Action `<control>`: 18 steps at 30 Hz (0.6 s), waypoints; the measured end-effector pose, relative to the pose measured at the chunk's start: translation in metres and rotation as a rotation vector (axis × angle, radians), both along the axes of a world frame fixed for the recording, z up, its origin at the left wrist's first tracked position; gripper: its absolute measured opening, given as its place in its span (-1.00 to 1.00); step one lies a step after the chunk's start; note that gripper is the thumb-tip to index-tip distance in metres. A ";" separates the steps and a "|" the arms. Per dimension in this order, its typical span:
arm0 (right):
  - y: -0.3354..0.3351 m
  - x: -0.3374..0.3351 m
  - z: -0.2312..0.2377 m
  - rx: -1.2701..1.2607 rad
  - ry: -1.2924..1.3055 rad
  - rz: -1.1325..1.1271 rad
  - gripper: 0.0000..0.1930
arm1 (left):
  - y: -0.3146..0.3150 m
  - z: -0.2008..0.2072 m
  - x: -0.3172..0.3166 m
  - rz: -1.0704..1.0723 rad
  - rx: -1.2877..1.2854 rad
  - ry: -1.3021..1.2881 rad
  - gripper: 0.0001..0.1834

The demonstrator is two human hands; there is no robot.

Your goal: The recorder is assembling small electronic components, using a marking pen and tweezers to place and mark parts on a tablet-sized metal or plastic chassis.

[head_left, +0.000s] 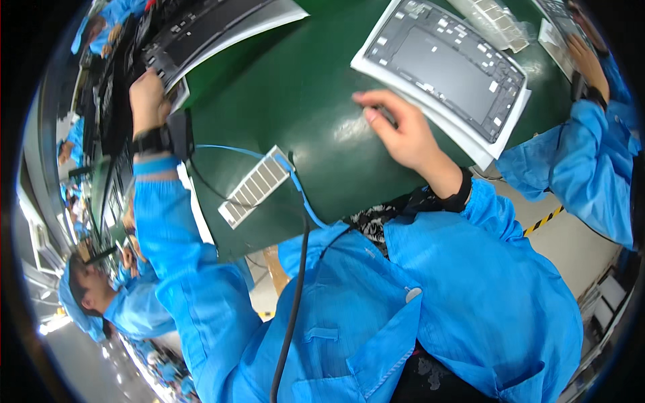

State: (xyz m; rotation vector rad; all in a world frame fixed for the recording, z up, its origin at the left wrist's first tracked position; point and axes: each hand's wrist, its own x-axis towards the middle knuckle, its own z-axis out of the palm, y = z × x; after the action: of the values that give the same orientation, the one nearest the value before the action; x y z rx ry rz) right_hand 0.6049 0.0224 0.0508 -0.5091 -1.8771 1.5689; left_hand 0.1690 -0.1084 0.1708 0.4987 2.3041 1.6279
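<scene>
My left hand [146, 94] reaches far left, fingers curled together on the edge of a dark panel [201, 30], steadying it. My right hand [403, 131] lies open, fingers apart, pressing the near edge of the grey tray [443, 67] on the green bench [302, 87], keeping it put.

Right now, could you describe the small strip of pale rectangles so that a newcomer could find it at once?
Start at the dark green table. Near its front edge, between the left hand and the right hand, lies the strip, beside a blue cable. Unlike the large grey panels, it is a narrow row of small pale rectangles.
</scene>
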 end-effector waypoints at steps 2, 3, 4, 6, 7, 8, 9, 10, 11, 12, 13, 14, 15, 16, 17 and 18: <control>0.000 -0.009 -0.005 -0.146 0.113 0.023 -0.73 | -0.035 0.024 0.095 0.090 0.129 -0.099 -0.67; 0.001 -0.014 -0.013 -0.132 0.166 0.086 -0.65 | -0.073 0.028 0.110 0.161 -0.025 -0.084 -0.65; -0.003 -0.016 -0.008 -0.284 0.227 0.136 -0.61 | -0.094 0.024 0.146 0.194 0.092 -0.142 -0.65; -0.008 -0.014 0.013 -0.569 0.273 0.254 -0.53 | -0.128 0.009 0.215 0.323 0.141 -0.030 -0.67; -0.013 -0.012 0.018 -0.636 0.410 0.295 -0.52 | -0.144 0.000 0.243 0.305 0.132 -0.034 -0.68; -0.013 -0.011 0.014 -0.555 0.374 0.278 -0.54 | -0.166 -0.021 0.257 0.281 0.118 -0.006 -0.70; -0.011 -0.010 0.010 -0.465 0.340 0.258 -0.55 | -0.177 -0.042 0.269 0.333 -0.023 0.062 -0.74; -0.016 -0.012 0.012 -0.366 0.208 0.228 -0.59 | -0.174 -0.060 0.284 0.417 -0.095 0.108 -0.71; -0.022 -0.010 0.015 -0.263 0.076 0.193 -0.63 | -0.177 -0.076 0.291 0.381 -0.139 0.094 -0.68; -0.023 -0.009 0.001 -0.208 0.032 0.151 -0.70 | -0.177 -0.091 0.297 0.386 -0.048 -0.035 -0.66; -0.025 -0.006 -0.005 -0.198 0.030 0.164 -0.70 | -0.189 -0.117 0.290 0.372 -0.272 0.072 -0.64; -0.028 -0.006 -0.011 0.020 -0.013 0.112 -0.71 | -0.185 -0.120 0.290 0.371 -0.374 0.122 -0.64; -0.031 -0.008 -0.012 0.239 -0.051 0.057 -0.72 | -0.179 -0.122 0.296 0.369 -0.475 0.171 -0.64; -0.035 -0.011 -0.009 0.254 -0.072 0.036 -0.71 | -0.172 -0.116 0.303 0.380 -0.466 0.171 -0.64; -0.037 -0.010 -0.004 0.265 -0.071 0.042 -0.71 | -0.167 -0.106 0.313 0.347 -0.636 0.400 -0.64; -0.038 -0.008 0.002 0.439 -0.207 0.020 -0.70 | -0.168 -0.100 0.320 0.307 -0.803 0.631 -0.63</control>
State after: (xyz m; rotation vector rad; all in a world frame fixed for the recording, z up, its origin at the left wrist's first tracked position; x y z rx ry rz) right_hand 0.5967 -0.0153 0.0529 -0.4660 -2.3058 1.0958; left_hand 0.4888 -0.2761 0.0708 0.5117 3.3390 0.5103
